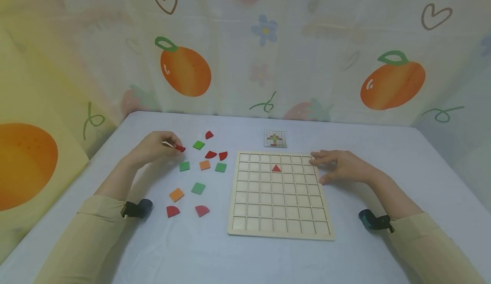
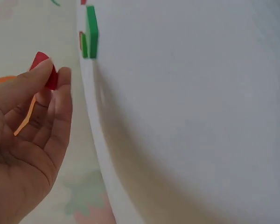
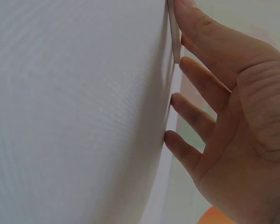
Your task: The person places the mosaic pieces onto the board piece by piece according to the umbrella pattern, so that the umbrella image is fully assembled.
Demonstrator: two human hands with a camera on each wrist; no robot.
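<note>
My left hand (image 1: 159, 145) pinches a small red piece (image 2: 50, 74) between thumb and fingers, raised over the table left of the loose pieces. Part of the piece's outline is hidden by the thumb. A cream grid board (image 1: 331, 232) lies flat on the table, with a red triangle (image 1: 276, 168) in a cell of its second row. My right hand (image 1: 347, 165) rests at the board's upper right corner, its fingers extended and spread. In the right wrist view, the thumb lies against the board's edge (image 3: 176, 46), with the other fingertips down by the tabletop.
Left of the board lie several red quarter-circles (image 1: 202, 210), green squares (image 1: 198, 188) and two orange squares (image 1: 177, 195). A small pattern card (image 1: 275, 139) with a gridded picture lies behind the board. A printed curtain (image 1: 230, 62) hangs behind the white table (image 1: 280, 262).
</note>
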